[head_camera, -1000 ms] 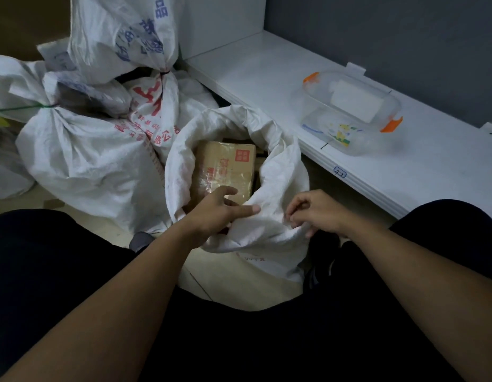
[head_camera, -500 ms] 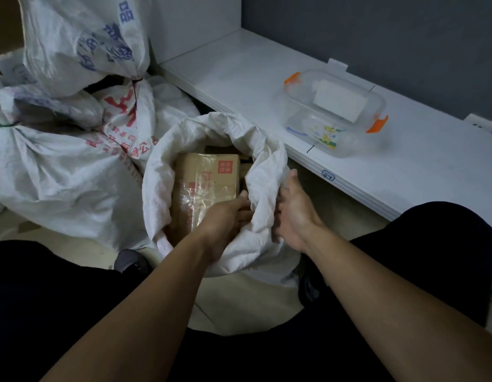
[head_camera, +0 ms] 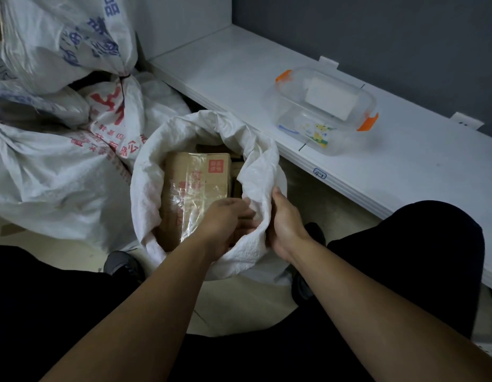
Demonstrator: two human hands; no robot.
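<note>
Retrieval barely begun: curls left hand (head_camera: 225,224) round the near end of the cardboard box (head_camera: 195,183) deep inside the white sack (head_camera: 148,172), grips the sack's rim with right hand (head_camera: 285,230) just beside, and has the lifting-out yet to do.

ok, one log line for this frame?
left hand: inside sack, fingers curled on near rim | right hand: grips rim from outside | box: taped, in sack
</note>
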